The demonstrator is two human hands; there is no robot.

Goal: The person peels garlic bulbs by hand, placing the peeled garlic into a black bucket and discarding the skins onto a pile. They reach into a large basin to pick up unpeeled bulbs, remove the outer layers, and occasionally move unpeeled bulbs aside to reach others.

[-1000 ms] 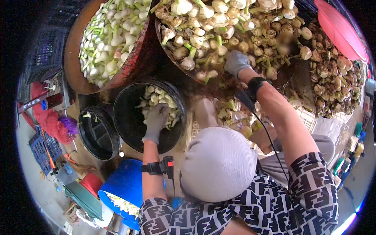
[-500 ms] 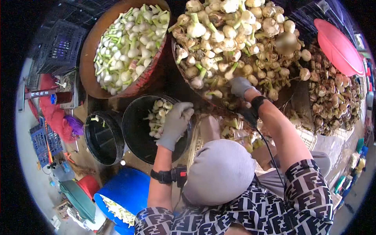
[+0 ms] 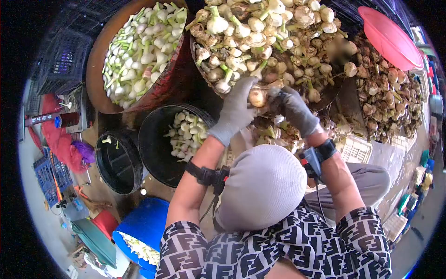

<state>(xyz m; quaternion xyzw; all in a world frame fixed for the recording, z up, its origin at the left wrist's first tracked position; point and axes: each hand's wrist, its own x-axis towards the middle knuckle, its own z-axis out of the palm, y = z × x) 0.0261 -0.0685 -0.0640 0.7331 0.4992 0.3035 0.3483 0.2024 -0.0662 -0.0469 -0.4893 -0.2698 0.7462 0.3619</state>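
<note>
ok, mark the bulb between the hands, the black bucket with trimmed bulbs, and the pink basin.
bulb [image 3: 257, 96], head view, middle of its brownish skin.
black bucket [image 3: 155, 151], head view, bare inner wall.
pink basin [image 3: 390, 39], head view, middle of its surface.

Outdoor produce-sorting yard: heaped bulb basins, black tubs, plastic crates, bare ground.

I see a grey floor in bright daylight. At its left edge lie a blue crate and a heap of red cloth, with a dark crate beyond them.
</note>
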